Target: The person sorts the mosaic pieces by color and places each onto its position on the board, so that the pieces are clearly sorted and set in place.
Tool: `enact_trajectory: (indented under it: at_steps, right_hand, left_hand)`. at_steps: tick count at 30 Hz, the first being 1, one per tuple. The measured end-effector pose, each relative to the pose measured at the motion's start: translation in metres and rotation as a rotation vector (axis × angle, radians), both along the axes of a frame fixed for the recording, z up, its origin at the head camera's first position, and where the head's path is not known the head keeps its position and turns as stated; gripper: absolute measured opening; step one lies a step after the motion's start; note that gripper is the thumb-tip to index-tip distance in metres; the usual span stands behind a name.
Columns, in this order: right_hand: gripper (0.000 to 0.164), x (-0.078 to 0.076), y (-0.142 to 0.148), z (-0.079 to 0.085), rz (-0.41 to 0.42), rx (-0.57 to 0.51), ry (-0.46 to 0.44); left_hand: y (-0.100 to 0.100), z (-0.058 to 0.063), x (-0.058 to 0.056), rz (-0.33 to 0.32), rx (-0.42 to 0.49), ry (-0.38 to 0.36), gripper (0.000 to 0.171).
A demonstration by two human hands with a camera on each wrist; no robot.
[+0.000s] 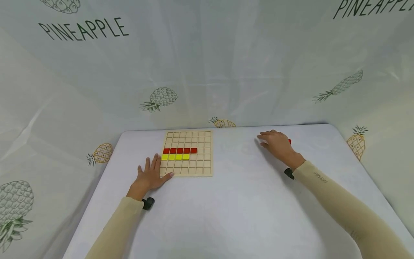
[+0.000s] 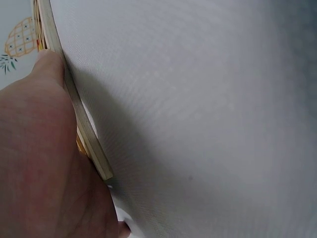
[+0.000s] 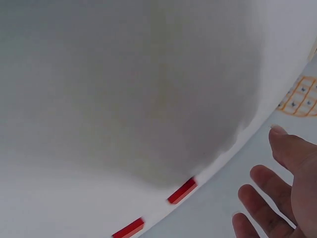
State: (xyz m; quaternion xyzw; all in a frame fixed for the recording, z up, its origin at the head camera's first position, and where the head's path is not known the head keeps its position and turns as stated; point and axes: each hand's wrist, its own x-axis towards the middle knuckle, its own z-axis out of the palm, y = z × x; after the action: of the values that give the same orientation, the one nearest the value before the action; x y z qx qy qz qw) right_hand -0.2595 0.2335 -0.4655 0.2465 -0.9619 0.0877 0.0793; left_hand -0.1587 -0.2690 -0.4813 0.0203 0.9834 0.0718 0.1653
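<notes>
A square wooden grid board (image 1: 203,165) lies at the back left of the table. Across it run a row of red tiles (image 1: 179,150) and, just below, a shorter row of yellow tiles (image 1: 175,157). My left hand (image 1: 151,178) rests at the board's lower left corner, fingers extended along the left side and thumb on the front edge. Over the back right, my right hand (image 1: 279,145) hovers with loosely spread fingers and nothing in them. Two loose red tiles (image 3: 182,190) show on the table in the right wrist view; the hand mostly covers them in the head view.
The white table (image 1: 226,216) ends at a back edge just behind the board. A pale curtain (image 1: 207,64) with pineapple prints hangs behind and beside it. Dark wrist devices (image 1: 148,203) sit under both wrists.
</notes>
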Motion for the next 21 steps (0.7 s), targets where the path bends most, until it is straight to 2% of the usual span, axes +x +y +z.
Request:
enact_trajectory:
  at_steps: [6, 14, 21]
  right_hand:
    - [0.041, -0.003, 0.022, -0.001, -0.041, 0.029, -0.018]
    - [0.037, -0.006, 0.039, -0.005, -0.047, 0.037, -0.011]
    - [0.032, -0.005, 0.048, -0.007, -0.028, 0.030, -0.036]
  left_hand:
    - [0.002, 0.004, 0.002, 0.001, 0.001, 0.005, 0.105]
    - [0.003, 0.005, 0.001, 0.013, 0.021, -0.008, 0.105]
    - [-0.003, -0.007, -0.001, 0.000, 0.010, 0.011, 0.107]
